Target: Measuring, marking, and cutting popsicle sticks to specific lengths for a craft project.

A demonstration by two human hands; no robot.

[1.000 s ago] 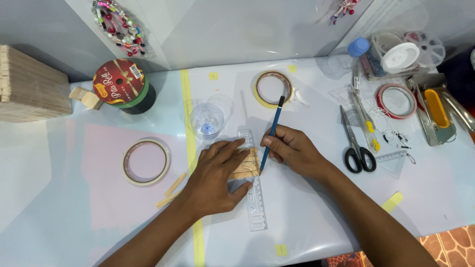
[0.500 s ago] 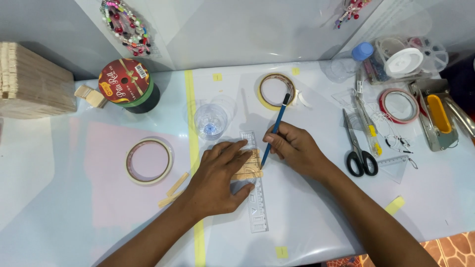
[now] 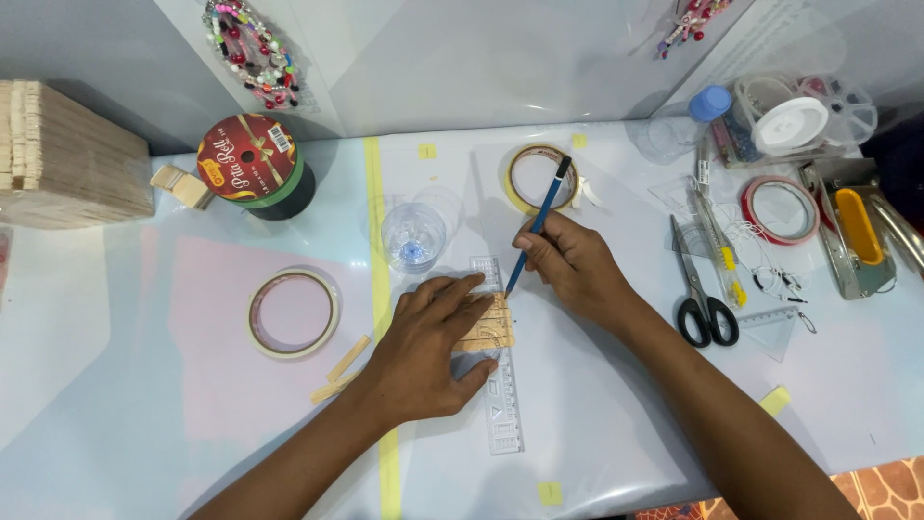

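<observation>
Our left hand [image 3: 430,347] lies flat, pressing thin wooden sticks [image 3: 489,325] under a clear plastic ruler [image 3: 502,404]; our right hand [image 3: 570,265] grips a blue pencil [image 3: 540,221] (black-handled scissors [image 3: 701,289] nearby).

My left hand [image 3: 428,342] lies flat on a clear ruler [image 3: 499,371], pinning small wooden sticks [image 3: 491,325] against it; my right hand [image 3: 573,265] grips a blue pencil [image 3: 537,226], tip down beside the ruler's right edge; just beyond my left hand stands a clear cup [image 3: 413,236]; farther off lies a yellow tape ring [image 3: 542,178]; left of my hand, a tape roll [image 3: 293,313] and two loose sticks [image 3: 339,371]; scissors [image 3: 701,289] lie to the right; a ribbon spool [image 3: 252,166] sits far left.
</observation>
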